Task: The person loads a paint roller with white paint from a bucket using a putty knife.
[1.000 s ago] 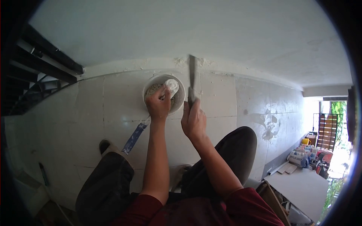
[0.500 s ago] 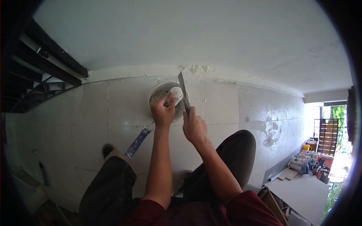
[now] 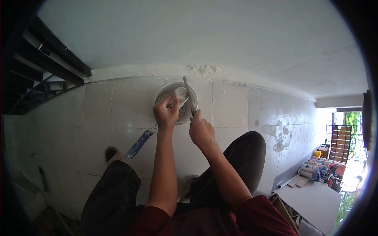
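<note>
Wall: smooth, pale grey-white surface (image 3: 204,35), with a rough whitish patch (image 3: 204,70) along its foot.
Floor: large, glossy, pale tiles (image 3: 98,145), smeared with a wet-looking mark (image 3: 280,137) on the right side.
Staircase: black, slatted structure (image 3: 59,57) at the far left.
Board: flat, pale, angular sheet (image 3: 315,200) at the lower right.
Bucket: round, white, open-topped container (image 3: 193,92) on the tiles near the wall, with lumpy, greyish material (image 3: 163,95) inside.
Scraper: long, narrow, grey metal tool (image 3: 189,93), slanting over the bucket's right side.
Handle: blue, white-spattered grip (image 3: 138,146) lying just beside the bucket.
Right hand: closed around the scraper's lower end (image 3: 202,130).
Left hand: fingers curled, pinching the white piece over the bucket (image 3: 166,115).
White piece: small, pale, rounded object (image 3: 181,92), close to the scraper; whether they touch is unclear.
</note>
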Demonstrator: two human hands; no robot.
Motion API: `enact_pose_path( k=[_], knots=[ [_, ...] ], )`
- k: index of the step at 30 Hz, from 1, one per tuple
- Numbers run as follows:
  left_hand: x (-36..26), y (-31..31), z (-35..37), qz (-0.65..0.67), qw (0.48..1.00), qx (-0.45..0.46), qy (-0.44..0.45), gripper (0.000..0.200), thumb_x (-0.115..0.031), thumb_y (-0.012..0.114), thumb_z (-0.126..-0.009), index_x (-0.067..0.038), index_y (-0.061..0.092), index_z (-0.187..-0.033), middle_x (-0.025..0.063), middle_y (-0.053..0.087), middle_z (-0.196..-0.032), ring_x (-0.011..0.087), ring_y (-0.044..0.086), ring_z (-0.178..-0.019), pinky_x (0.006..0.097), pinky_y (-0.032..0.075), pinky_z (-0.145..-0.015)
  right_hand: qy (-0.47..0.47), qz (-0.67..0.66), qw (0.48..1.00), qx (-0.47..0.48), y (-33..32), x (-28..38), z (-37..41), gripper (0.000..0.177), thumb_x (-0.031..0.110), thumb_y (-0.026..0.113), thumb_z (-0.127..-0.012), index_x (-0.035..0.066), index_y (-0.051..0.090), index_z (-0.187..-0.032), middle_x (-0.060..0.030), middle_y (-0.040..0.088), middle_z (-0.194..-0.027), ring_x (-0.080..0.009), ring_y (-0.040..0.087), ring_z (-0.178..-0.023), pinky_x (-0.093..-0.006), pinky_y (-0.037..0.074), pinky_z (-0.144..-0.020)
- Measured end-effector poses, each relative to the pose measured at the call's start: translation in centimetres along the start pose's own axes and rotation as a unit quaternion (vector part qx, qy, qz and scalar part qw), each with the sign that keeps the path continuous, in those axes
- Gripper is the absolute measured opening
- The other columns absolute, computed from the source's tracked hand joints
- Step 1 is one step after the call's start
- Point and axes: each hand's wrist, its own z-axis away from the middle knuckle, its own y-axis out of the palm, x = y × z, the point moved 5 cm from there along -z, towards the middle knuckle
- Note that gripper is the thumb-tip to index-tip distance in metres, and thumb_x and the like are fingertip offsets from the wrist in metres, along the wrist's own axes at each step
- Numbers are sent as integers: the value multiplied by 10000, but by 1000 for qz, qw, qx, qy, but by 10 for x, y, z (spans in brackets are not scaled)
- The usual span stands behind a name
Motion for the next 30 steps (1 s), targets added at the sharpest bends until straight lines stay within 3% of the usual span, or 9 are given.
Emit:
enact_pose_path(
  k=[4, 6, 10, 12, 14, 20, 23, 27, 30],
  knots=[
    [2, 1, 0, 19, 1000, -9, -6, 354, -332, 733, -919, -12, 792, -1060, 175, 668, -638, 265, 670, -551, 380, 523, -576, 8, -28, 999, -39, -15, 8, 1, 336, 201, 505, -1052, -38, 413, -1270, -333, 682, -863, -530, 662, -791, -621, 510, -686],
    [9, 3, 2, 44, 999, -18, -6, 352, -327, 735, -918, -8, 791, -1059, 171, 662, -629, 259, 665, -545, 379, 521, -573, -69, -147, 954, -252, -35, 15, 11, 270, 215, 520, -1054, -24, 432, -1142, -349, 648, -762, -548, 644, -740, -630, 488, -642],
    [6, 3, 1, 11, 1000, 1, -2, 349, -320, 734, -921, 0, 790, -1049, 191, 677, -658, 269, 692, -572, 381, 519, -567, 28, -24, 999, -10, -3, 1, 0, 276, 223, 501, -1061, -16, 443, -1188, -339, 680, -861, -542, 656, -768, -624, 509, -681],
    [5, 3, 0, 6, 1000, -1, 2, 349, -321, 732, -923, 0, 790, -1047, 198, 685, -672, 277, 707, -589, 383, 520, -567, 13, -27, 999, -26, -13, 5, 4, 281, 233, 495, -1064, -21, 442, -1172, -343, 677, -852, -542, 659, -786, -626, 511, -692],
    [6, 4, 0, 39, 997, -33, 51, 331, -318, 717, -935, -11, 795, -1029, 212, 697, -705, 305, 722, -620, 400, 525, -571, -110, -152, 958, -217, -38, 18, 13, 278, 248, 492, -1064, -16, 439, -1132, -342, 676, -835, -536, 664, -791, -626, 514, -708],
    [0, -5, 0, 3, 1000, 15, 19, 330, -335, 676, -968, -29, 796, -998, 198, 715, -727, 337, 727, -654, 407, 543, -600, -31, -49, 998, -38, 5, -2, -1, 339, 270, 486, -1065, -35, 437, -1207, -343, 671, -840, -561, 639, -784, -650, 490, -711],
    [5, -2, 2, 17, 999, -5, 45, 342, -351, 674, -973, -31, 794, -999, 188, 714, -718, 334, 721, -637, 404, 536, -590, -47, -169, 973, -152, -35, 24, 13, 370, 287, 490, -1059, -52, 437, -1196, -358, 659, -840, -569, 630, -793, -657, 480, -731],
    [3, -2, 5, 35, 999, 8, 15, 344, -355, 675, -976, -34, 793, -1013, 192, 716, -725, 337, 728, -652, 401, 542, -598, -113, -139, 982, -59, -2, 22, 1, 322, 234, 513, -1048, -57, 441, -1167, -379, 642, -844, -591, 611, -830, -660, 459, -750],
    [8, -5, 2, 7, 998, 48, -43, 350, -349, 677, -975, -27, 791, -1049, 205, 723, -750, 333, 746, -693, 395, 558, -624, -65, -251, 960, -104, -26, 21, 7, 332, 229, 512, -1037, -64, 437, -1175, -398, 637, -862, -606, 601, -840, -666, 457, -769]
  ],
)
